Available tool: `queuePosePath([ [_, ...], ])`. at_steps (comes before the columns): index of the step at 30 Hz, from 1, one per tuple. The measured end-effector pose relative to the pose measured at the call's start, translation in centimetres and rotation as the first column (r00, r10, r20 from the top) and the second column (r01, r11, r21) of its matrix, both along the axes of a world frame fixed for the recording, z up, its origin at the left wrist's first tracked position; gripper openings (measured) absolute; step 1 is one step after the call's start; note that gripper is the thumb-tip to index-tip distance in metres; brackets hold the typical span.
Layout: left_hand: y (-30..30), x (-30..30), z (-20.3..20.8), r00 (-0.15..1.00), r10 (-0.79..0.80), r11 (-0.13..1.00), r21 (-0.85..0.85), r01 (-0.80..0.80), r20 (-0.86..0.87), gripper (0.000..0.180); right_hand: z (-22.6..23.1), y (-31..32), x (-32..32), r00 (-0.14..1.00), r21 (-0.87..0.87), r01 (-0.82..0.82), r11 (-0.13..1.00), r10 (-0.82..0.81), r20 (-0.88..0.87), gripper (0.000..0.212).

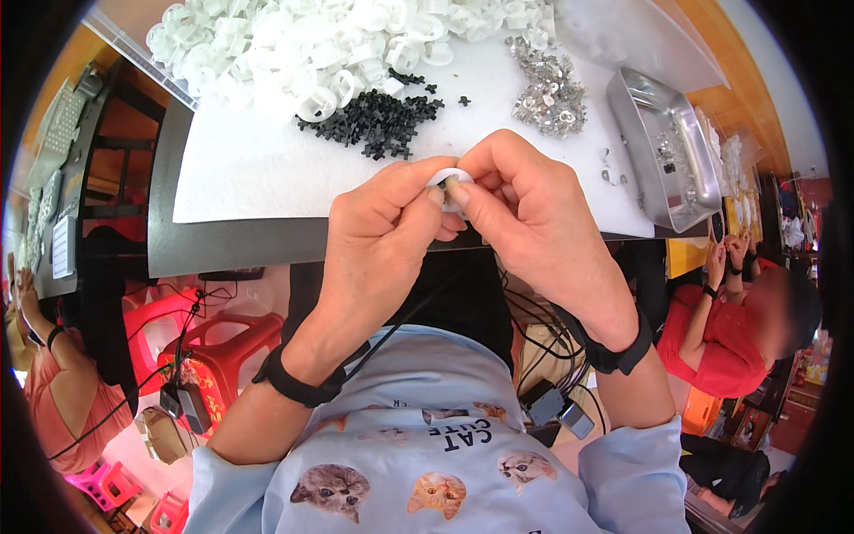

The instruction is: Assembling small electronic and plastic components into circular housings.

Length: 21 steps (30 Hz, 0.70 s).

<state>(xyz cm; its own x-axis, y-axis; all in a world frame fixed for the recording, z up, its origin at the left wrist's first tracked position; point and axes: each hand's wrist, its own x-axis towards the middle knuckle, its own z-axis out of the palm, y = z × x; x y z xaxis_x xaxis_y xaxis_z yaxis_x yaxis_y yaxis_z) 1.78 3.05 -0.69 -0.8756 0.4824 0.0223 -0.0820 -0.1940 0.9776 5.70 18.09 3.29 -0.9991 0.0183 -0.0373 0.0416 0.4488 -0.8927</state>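
Both of my hands meet just above the table's near edge around one small white round plastic part (pixel 452 178). My left hand (pixel 382 218) pinches its left side between thumb and fingers. From the right, my right hand (pixel 525 209) grips the same part, its thumb pressed onto the opening. Something dark shows inside the part, mostly covered by my thumbs. Beyond my hands lies a heap of small black cross-shaped pieces (pixel 378 123). A large pile of similar white plastic parts (pixel 294 49) spreads behind it. Small shiny metal pieces (pixel 550 93) are heaped farther right.
A white sheet (pixel 240 182) covers much of the dark table (pixel 178 254). At the right stands a metal tray (pixel 694 191) with a few small pieces inside. Co-workers sit on both sides, one in a red shirt (pixel 721 347). A red stool (pixel 222 365) and cables are below left.
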Motion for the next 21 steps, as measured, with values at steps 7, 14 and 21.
queuePosePath([
  [7, 0.33, 0.16, -0.01, 0.999, 0.04, 0.999, -0.01, -0.04, -0.011, 0.025, -0.39, -0.58, 0.25, 0.995, -0.06, 0.092, 0.994, -0.095, -0.042, 0.005],
  [14, 0.15, 0.23, -0.25, 0.996, 0.024, 0.998, -0.06, -0.029, -0.087, 0.025, -0.2, -0.61, 0.48, 0.997, -0.028, 0.079, 0.996, -0.079, 0.005, 0.006],
  [21, -0.05, 0.34, -0.26, 0.999, -0.003, 0.998, 0.062, 0.005, -0.032, 0.025, -0.17, -0.16, 0.65, 0.994, -0.271, 0.112, 0.956, -0.105, 0.042, 0.012],
])
